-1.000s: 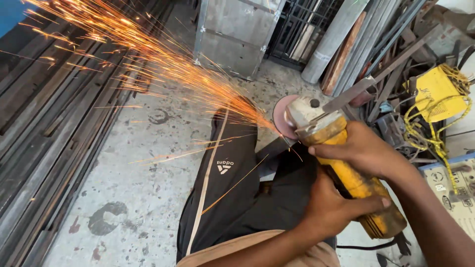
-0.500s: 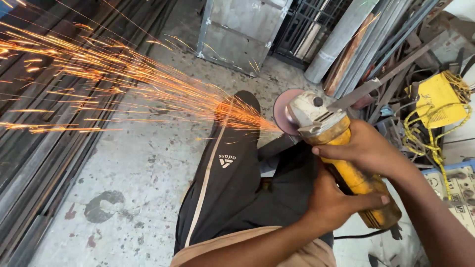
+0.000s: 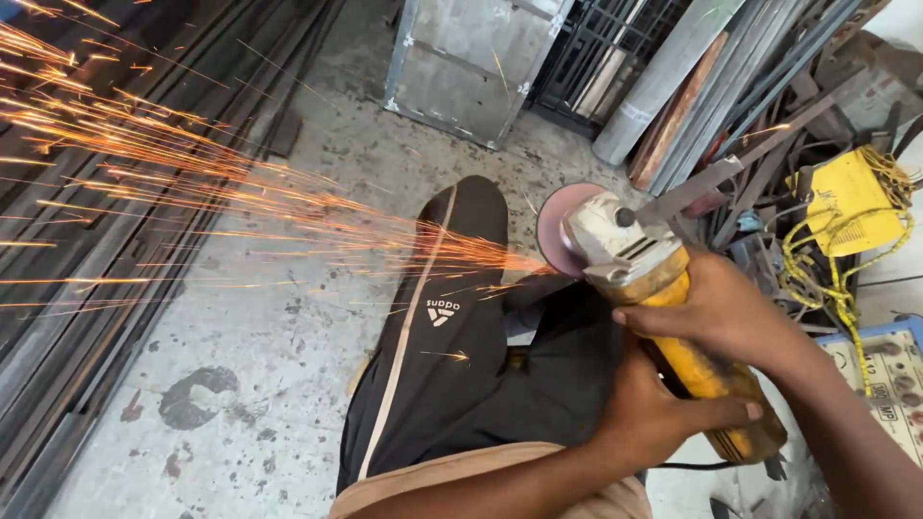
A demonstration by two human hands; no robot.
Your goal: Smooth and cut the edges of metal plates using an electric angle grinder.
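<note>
Head view: yellow angle grinder (image 3: 673,327) sits right of centre, gripped two-handed. Right hand (image 3: 726,312) wraps the front of the body just behind the gear head; left hand (image 3: 654,413) wraps the rear of the handle lower down. Fingers of both hands are closed tight round the body, no gap showing. Grinding disc (image 3: 562,231) is at frame centre, biting into something dark below it; the contact point is hidden behind the knee, so I can't tell what the workpiece is.

Risks as I judge them:
- Sparks (image 3: 192,202) stream left across the concrete floor (image 3: 288,384) onto the steel bars (image 3: 87,317) at the left edge. Stream also passes right over the black trouser leg (image 3: 442,365), so burn-through or fabric catching is likely.
- Bare hands, disc close to the knee. A kickback or snag would throw it into the leg.
- Yellow cable (image 3: 827,279) and scrap clutter at right are a snag hazard.
</note>
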